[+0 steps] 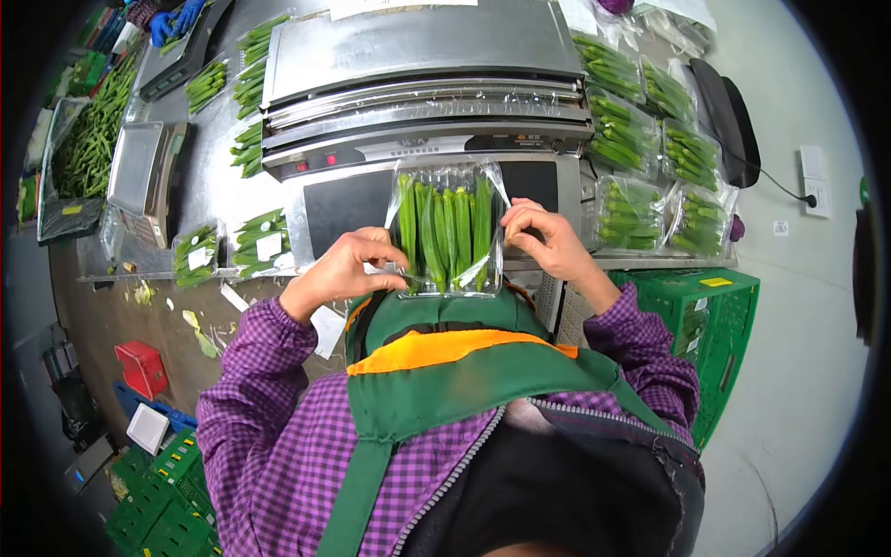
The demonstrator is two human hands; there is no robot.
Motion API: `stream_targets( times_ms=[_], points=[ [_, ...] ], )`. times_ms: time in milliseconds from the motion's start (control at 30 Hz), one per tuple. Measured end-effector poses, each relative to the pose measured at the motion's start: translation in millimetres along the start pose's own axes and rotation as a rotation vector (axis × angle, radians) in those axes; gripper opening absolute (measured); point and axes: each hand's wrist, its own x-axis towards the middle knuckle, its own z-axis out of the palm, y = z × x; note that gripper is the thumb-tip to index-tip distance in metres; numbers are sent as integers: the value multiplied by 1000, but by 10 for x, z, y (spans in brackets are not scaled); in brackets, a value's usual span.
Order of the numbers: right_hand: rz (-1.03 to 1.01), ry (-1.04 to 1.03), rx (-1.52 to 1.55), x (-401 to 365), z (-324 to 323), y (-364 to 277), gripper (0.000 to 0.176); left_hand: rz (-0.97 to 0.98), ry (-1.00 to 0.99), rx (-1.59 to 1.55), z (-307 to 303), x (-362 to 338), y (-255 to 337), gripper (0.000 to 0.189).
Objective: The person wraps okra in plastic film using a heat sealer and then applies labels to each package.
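A clear plastic tray of okra is in front of my body, at the near edge of the wrapping machine. Several green pods lie lengthwise in it, with shiny film around and over them. My left hand grips the tray's left side, thumb near the lower corner and fingers higher up. On the opposite side, my right hand has its fingers curled in a pinch at the clear plastic film along the tray's right edge. The exact fingertip contact there is hard to see.
Wrapped okra packs are grouped on the right, and labelled packs lie on the left. Beyond those are a scale and a crate of green beans. Green crates stand at lower right. Blue-gloved hands show at far left.
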Motion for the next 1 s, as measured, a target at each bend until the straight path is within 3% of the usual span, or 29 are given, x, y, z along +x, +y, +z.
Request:
stream_targets(
  times_ms=[167, 233, 300, 333, 433, 600, 700, 800, 1000],
  points=[
    [27, -36, -100, -50, -53, 6, 6, -6, -63, 93, -24, -80, 19, 17],
    [56, -63, -96, -15, -22, -111, 11, 153, 51, 221, 21, -60, 141, 12],
    [-172, -64, -408, 82, 74, -307, 19, 212, 56, 291, 44, -21, 190, 11],
    [-237, -81, -479, 107, 131, -342, 28, 139, -6, 214, 72, -6, 182, 11],
    [-279, -151, -573, 125, 362, -454, 35, 82, -64, 155, 139, 1, 75, 14],
    [-291, -210, -565, 111, 501, -422, 17, 101, -75, 176, 198, 31, 185, 16],
    [-313, -287, -538, 111, 523, -390, 18, 214, -84, 307, 221, 28, 170, 14],
    [-299, -267, -499, 103, 554, -387, 22, 173, -98, 241, 229, 17, 191, 11],
    [-297, -307, -605, 164, 615, -627, 23, 281, -13, -19, 324, -74, 73, 7]
  ],
)
